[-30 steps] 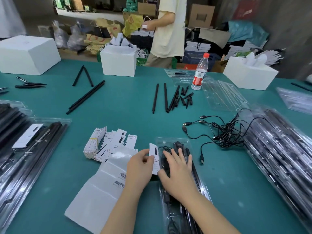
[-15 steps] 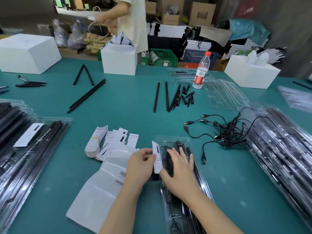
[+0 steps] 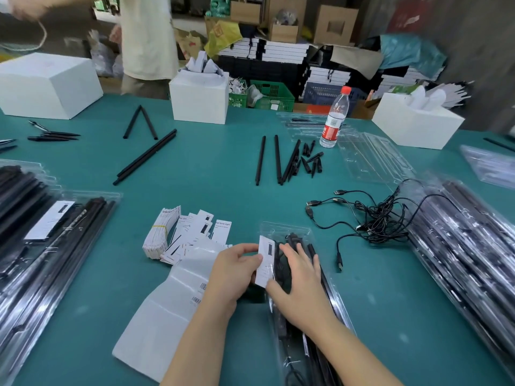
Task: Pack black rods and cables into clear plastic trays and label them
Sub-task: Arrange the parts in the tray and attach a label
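While the left hand pinches a white label by its left edge, thumb on top and fingers curled behind, the right hand lies flat with straight, spread fingers on the clear tray, its thumb touching the label's lower corner. That tray holds black rods and a cable and runs from the table's middle toward the near edge, under the right forearm. Left of the hands, a backing sheet with barcode stickers lies on the green table, and just beyond it sit a banded label stack and loose labels. Right of the tray, a tangle of black cables rests near a pile of packed trays. Another pile of packed trays lies at the left. Farther back lie loose rods and short black pieces, empty trays, a water bottle and three white boxes. A person stands behind the table.
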Demonstrator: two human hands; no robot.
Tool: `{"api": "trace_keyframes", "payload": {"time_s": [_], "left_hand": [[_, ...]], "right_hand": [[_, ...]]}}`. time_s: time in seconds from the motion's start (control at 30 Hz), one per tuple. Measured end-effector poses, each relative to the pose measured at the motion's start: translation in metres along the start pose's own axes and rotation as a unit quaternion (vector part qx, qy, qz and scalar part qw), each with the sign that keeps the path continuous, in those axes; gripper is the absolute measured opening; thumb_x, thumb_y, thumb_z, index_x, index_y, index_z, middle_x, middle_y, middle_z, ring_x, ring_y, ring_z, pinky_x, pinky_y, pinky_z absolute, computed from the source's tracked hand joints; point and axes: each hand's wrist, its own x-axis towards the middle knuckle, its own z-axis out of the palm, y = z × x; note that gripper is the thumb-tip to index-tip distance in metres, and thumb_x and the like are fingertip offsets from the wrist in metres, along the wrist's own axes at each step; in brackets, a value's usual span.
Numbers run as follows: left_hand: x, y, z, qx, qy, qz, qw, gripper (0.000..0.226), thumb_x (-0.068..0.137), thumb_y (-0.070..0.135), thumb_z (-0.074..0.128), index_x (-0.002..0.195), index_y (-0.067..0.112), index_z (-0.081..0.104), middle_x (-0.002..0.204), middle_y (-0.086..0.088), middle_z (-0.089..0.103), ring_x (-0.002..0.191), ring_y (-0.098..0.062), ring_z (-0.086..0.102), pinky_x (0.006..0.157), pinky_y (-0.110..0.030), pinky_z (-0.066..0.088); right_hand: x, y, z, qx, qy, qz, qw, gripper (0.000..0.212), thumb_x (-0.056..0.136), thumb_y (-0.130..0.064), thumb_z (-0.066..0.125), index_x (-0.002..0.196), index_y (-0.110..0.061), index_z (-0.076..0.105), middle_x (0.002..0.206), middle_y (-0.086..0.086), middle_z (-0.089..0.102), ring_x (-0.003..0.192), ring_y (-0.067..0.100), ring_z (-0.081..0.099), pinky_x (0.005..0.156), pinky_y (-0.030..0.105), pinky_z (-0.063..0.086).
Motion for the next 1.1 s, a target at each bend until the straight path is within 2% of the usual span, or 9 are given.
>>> {"api": "trace_keyframes", "payload": {"time_s": [0.07,0.2,0.4,0.5,0.73,0.87,0.93,1.03,1.1], "left_hand": [[-0.0003,0.0007,-0.0004,-0.019,-0.009,-0.008,1.0,0.02,0.095,0.007,0.061,0.104,0.019,0.073,0.075,-0.005,0.076,0.057,-0.014,0.065,0.051,-0.023,0.049],[0.0001,0.0,0.0016,0.003,-0.01,-0.001,1.0,0.023,0.095,0.009,0.058,0.103,0.024,0.074,0.067,0.001,0.072,0.046,-0.009,0.052,0.04,-0.019,0.036],[0.0009,0.0035,-0.0015,0.031,-0.014,0.007,0.999,0.021,0.096,0.017,0.055,0.103,0.024,0.074,0.084,-0.003,0.078,0.07,-0.019,0.067,0.044,-0.025,0.04],[0.0023,0.0014,-0.0018,0.041,-0.024,0.002,0.999,0.021,0.097,0.019,0.056,0.11,0.024,0.071,0.088,-0.005,0.077,0.072,-0.019,0.064,0.048,-0.025,0.042],[0.0042,-0.0021,-0.0013,0.007,-0.012,0.021,1.0,0.032,0.092,-0.002,0.052,0.108,0.02,0.069,0.066,-0.007,0.062,0.048,-0.012,0.047,0.043,-0.021,0.04],[0.0024,-0.0007,-0.0026,-0.007,-0.01,0.034,0.999,0.03,0.092,-0.005,0.055,0.107,0.016,0.069,0.061,-0.002,0.067,0.042,-0.008,0.05,0.042,-0.019,0.04],[0.0019,0.001,-0.0037,0.016,-0.022,0.045,0.999,0.028,0.093,0.001,0.057,0.11,0.019,0.068,0.07,-0.004,0.073,0.048,-0.009,0.055,0.046,-0.02,0.043],[0.0016,0.0048,-0.0053,0.033,-0.051,0.034,0.998,0.022,0.097,0.015,0.059,0.116,0.025,0.064,0.088,-0.003,0.078,0.076,-0.022,0.072,0.053,-0.025,0.05],[0.0003,0.0074,-0.0045,0.014,-0.078,0.015,0.997,0.019,0.099,0.019,0.058,0.117,0.022,0.063,0.092,-0.005,0.078,0.085,-0.027,0.074,0.053,-0.027,0.051]], "right_hand": [[0.0001,-0.0004,0.0007,-0.001,0.004,-0.001,1.0,0.071,0.087,-0.037,0.056,0.152,-0.024,0.029,0.157,-0.01,0.032,0.152,0.009,0.004,0.123,0.038,-0.011],[0.0003,-0.0011,-0.0001,0.009,0.007,-0.003,1.0,0.072,0.085,-0.038,0.056,0.151,-0.028,0.03,0.155,-0.013,0.034,0.152,0.008,0.005,0.123,0.039,-0.009],[0.0005,-0.0005,-0.0008,0.004,0.004,0.003,1.0,0.077,0.083,-0.038,0.06,0.152,-0.023,0.029,0.157,-0.012,0.031,0.152,0.007,0.004,0.123,0.036,-0.011],[0.0002,-0.0008,-0.0013,0.007,0.003,0.001,1.0,0.077,0.082,-0.039,0.058,0.152,-0.023,0.029,0.156,-0.014,0.031,0.152,0.006,0.003,0.123,0.035,-0.011],[0.0002,-0.0024,-0.0036,0.019,0.002,0.004,1.0,0.078,0.079,-0.044,0.05,0.152,-0.025,0.03,0.155,-0.014,0.033,0.152,0.006,0.006,0.124,0.039,-0.008],[-0.0002,-0.002,-0.0042,0.022,-0.002,0.004,1.0,0.078,0.08,-0.045,0.049,0.152,-0.023,0.029,0.156,-0.014,0.032,0.151,0.005,0.005,0.124,0.038,-0.008],[-0.0003,-0.0021,-0.0047,0.024,-0.003,0.007,1.0,0.079,0.08,-0.045,0.05,0.153,-0.023,0.029,0.156,-0.014,0.032,0.151,0.004,0.004,0.124,0.038,-0.008],[-0.0013,-0.003,-0.0046,0.018,-0.003,0.009,1.0,0.078,0.081,-0.043,0.054,0.152,-0.024,0.029,0.156,-0.016,0.031,0.151,0.005,0.004,0.124,0.038,-0.008],[-0.0018,-0.0045,-0.0041,0.011,-0.002,0.003,1.0,0.076,0.082,-0.041,0.055,0.152,-0.027,0.029,0.15,-0.022,0.031,0.152,0.007,0.004,0.124,0.039,-0.007]]}}
